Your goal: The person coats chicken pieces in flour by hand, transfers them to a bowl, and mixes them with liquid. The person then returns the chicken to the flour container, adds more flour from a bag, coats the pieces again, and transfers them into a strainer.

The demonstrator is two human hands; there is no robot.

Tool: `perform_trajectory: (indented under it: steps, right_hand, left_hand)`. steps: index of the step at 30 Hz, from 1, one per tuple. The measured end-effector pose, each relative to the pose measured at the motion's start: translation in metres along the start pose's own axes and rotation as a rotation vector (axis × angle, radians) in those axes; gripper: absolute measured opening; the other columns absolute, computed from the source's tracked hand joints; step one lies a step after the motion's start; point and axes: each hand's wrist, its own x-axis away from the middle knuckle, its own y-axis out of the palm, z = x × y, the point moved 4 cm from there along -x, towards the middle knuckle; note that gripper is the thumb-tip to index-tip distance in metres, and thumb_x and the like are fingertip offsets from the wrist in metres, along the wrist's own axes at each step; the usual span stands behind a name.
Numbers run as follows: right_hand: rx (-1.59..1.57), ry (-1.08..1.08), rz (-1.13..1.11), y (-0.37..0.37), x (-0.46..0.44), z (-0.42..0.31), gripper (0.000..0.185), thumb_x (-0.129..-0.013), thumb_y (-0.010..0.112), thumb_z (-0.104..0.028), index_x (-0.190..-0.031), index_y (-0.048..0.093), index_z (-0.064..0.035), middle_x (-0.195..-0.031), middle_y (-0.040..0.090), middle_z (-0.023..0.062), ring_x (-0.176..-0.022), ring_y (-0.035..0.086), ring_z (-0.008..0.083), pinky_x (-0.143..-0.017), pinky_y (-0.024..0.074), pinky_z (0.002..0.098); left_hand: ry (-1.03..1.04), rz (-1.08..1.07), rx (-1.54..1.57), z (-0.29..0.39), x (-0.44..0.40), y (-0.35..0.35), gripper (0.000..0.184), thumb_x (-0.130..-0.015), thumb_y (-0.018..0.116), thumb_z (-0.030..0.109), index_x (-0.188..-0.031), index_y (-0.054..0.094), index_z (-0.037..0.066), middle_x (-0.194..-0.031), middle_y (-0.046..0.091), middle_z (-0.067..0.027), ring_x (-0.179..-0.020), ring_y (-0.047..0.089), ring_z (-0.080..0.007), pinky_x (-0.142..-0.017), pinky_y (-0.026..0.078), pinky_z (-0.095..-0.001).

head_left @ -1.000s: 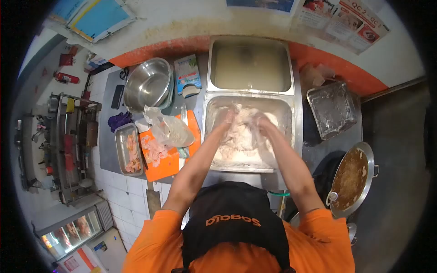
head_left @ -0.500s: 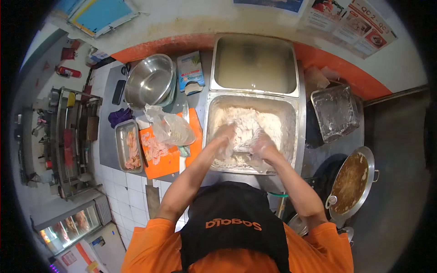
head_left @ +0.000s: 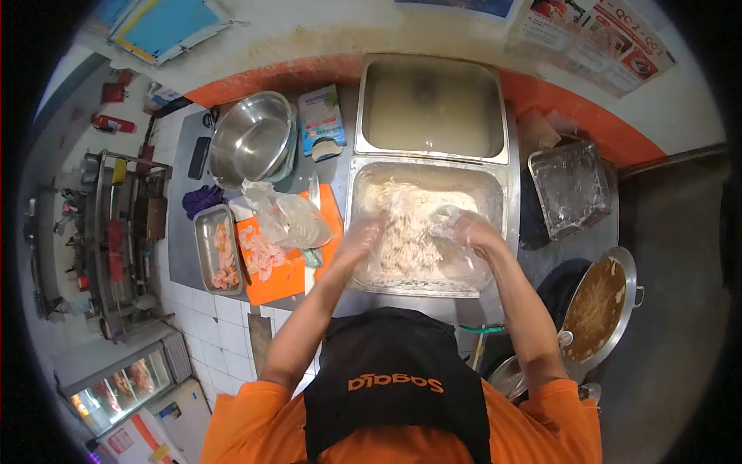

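Note:
A deep steel pan (head_left: 504, 232) in front of me holds pale flour (head_left: 413, 232) with lumpy coated pieces heaped in the middle; I cannot make out what the pieces are. My left hand (head_left: 362, 237) is at the pan's left side, smeared by motion, so its fingers do not show clearly. On the other side of the heap is my right hand (head_left: 465, 229), its floury fingers apart and pointing in toward the flour. Both hands seem to have thin clear gloves on. Behind this pan sits a second steel pan (head_left: 506, 139) of cloudy liquid (head_left: 433, 116).
To the left, an orange cutting board (head_left: 270, 288) bears raw meat scraps (head_left: 263, 254), a plastic bag (head_left: 290, 220) and a knife (head_left: 314, 189). Near it are a meat tray (head_left: 198, 247) and a steel bowl (head_left: 251, 139). A wide pan of oil (head_left: 595, 309) stands at right.
My hands have moved apart, left hand leftward and right hand rightward. The heap between them has loosened and spread toward the pan's near side.

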Motion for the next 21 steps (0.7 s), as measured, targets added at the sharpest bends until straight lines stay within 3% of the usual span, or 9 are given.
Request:
perform_trajectory:
  steps: [3, 6, 9, 10, 13, 14, 17, 19, 21]
  right_hand:
    - [0.071, 0.184, 0.027, 0.028, -0.014, 0.046, 0.051, -0.079, 0.078, -0.017, -0.123, 0.058, -0.0017, -0.113, 0.066, 0.0143, -0.108, 0.061, 0.0208, -0.094, 0.0479, 0.0333]
    - [0.114, -0.169, 0.279, 0.048, -0.033, 0.057, 0.046, -0.076, 0.078, -0.015, -0.117, 0.062, -0.0012, -0.109, 0.068, 0.0162, -0.104, 0.064, 0.0261, -0.093, 0.0489, 0.0343]
    - [0.825, -0.295, 0.323, 0.033, -0.008, -0.002, 0.043, -0.071, 0.078, -0.014, -0.108, 0.063, 0.0039, -0.105, 0.067, 0.0226, -0.098, 0.063, 0.0338, -0.091, 0.0497, 0.0368]
    - [0.682, 0.013, 0.351, 0.021, 0.001, -0.001, 0.044, -0.069, 0.076, -0.014, -0.105, 0.062, 0.0066, -0.101, 0.064, 0.0285, -0.097, 0.060, 0.0406, -0.091, 0.0490, 0.0382]
    - [0.896, -0.156, 0.475, 0.021, 0.036, -0.041, 0.047, -0.070, 0.076, -0.014, -0.109, 0.059, 0.0065, -0.101, 0.063, 0.0279, -0.095, 0.061, 0.0403, -0.089, 0.0502, 0.0398]
    - [1.011, -0.198, 0.432, 0.024, 0.046, -0.053, 0.051, -0.072, 0.076, -0.015, -0.114, 0.057, 0.0067, -0.103, 0.064, 0.0245, -0.093, 0.064, 0.0364, -0.084, 0.0525, 0.0404]
    - [0.073, -0.264, 0.057, -0.006, 0.022, -0.023, 0.055, -0.074, 0.077, -0.014, -0.119, 0.054, 0.0062, -0.106, 0.064, 0.0200, -0.093, 0.064, 0.0291, -0.082, 0.0528, 0.0373]
    - [0.312, -0.041, 0.121, -0.017, 0.009, -0.038, 0.054, -0.079, 0.076, -0.016, -0.123, 0.054, 0.0052, -0.112, 0.064, 0.0146, -0.095, 0.062, 0.0222, -0.087, 0.0504, 0.0324]
    - [0.462, 0.152, 0.220, -0.010, -0.014, -0.040, 0.053, -0.080, 0.076, -0.019, -0.123, 0.056, 0.0048, -0.114, 0.063, 0.0138, -0.096, 0.062, 0.0219, -0.088, 0.0495, 0.0320]
  left_hand:
    - [-0.071, 0.125, -0.525, -0.063, -0.055, 0.035, 0.068, -0.096, 0.036, 0.057, -0.120, 0.062, -0.001, -0.122, 0.059, -0.0296, -0.121, 0.052, -0.0396, -0.104, 0.038, -0.0426]
    - [-0.101, 0.243, -0.274, -0.054, -0.062, 0.048, 0.063, -0.093, 0.043, 0.054, -0.112, 0.065, -0.002, -0.117, 0.060, -0.0306, -0.113, 0.056, -0.0441, -0.100, 0.042, -0.0448]
    - [-0.032, 0.282, -0.308, -0.011, -0.048, 0.035, 0.056, -0.089, 0.049, 0.048, -0.106, 0.067, -0.002, -0.110, 0.063, -0.0301, -0.106, 0.059, -0.0450, -0.093, 0.046, -0.0462]
    - [0.014, 0.295, -0.322, 0.005, -0.035, 0.033, 0.053, -0.088, 0.051, 0.046, -0.103, 0.067, -0.003, -0.107, 0.064, -0.0298, -0.104, 0.060, -0.0450, -0.091, 0.048, -0.0466]
    - [0.034, 0.320, -0.246, 0.017, -0.024, 0.030, 0.043, -0.087, 0.051, 0.036, -0.099, 0.067, -0.003, -0.098, 0.066, -0.0284, -0.098, 0.063, -0.0421, -0.084, 0.050, -0.0451]
    - [-0.023, 0.268, -0.128, 0.008, -0.029, 0.024, 0.042, -0.089, 0.052, 0.035, -0.110, 0.062, 0.000, -0.108, 0.063, -0.0241, -0.103, 0.062, -0.0362, -0.086, 0.049, -0.0420]
    - [-0.107, 0.191, 0.233, -0.010, -0.042, 0.010, 0.047, -0.093, 0.052, 0.035, -0.127, 0.054, 0.002, -0.124, 0.060, -0.0173, -0.110, 0.060, -0.0275, -0.089, 0.047, -0.0373]
    - [-0.037, 0.267, 0.487, 0.005, -0.040, 0.005, 0.049, -0.093, 0.046, 0.038, -0.117, 0.063, -0.001, -0.115, 0.065, -0.0210, -0.104, 0.063, -0.0338, -0.087, 0.048, -0.0404]
    - [-0.089, 0.303, 0.196, -0.027, -0.099, 0.013, 0.058, -0.096, 0.043, 0.045, -0.131, 0.055, 0.001, -0.131, 0.058, -0.0179, -0.118, 0.055, -0.0276, -0.099, 0.040, -0.0379]
